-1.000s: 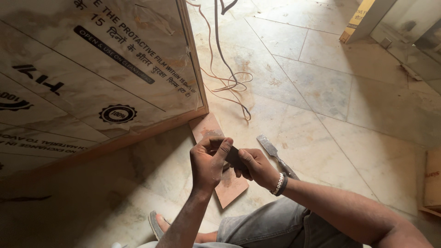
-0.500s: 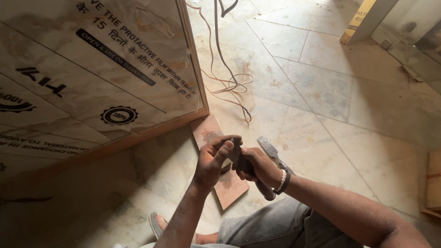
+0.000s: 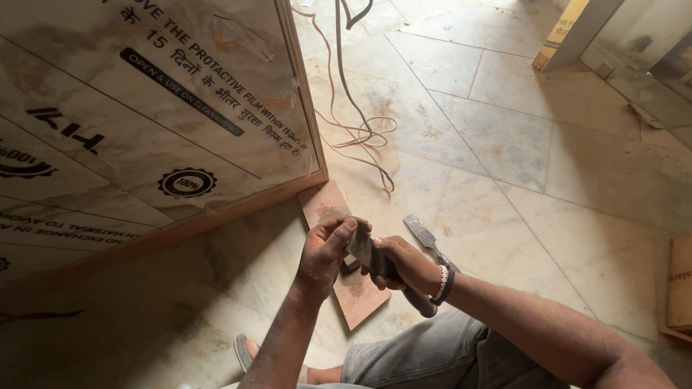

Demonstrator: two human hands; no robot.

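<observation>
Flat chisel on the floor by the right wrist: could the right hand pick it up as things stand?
Probably not at once: the flat chisel lies unobstructed close by, but the right hand is gripping a dark tool that the left hand also touches.

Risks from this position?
1. The left hand has its thumb on the end of the dark flat blade that the right hand grips: a slip might cut it.
2. A second metal tool lies on the floor close behind, easy to knock.
</observation>
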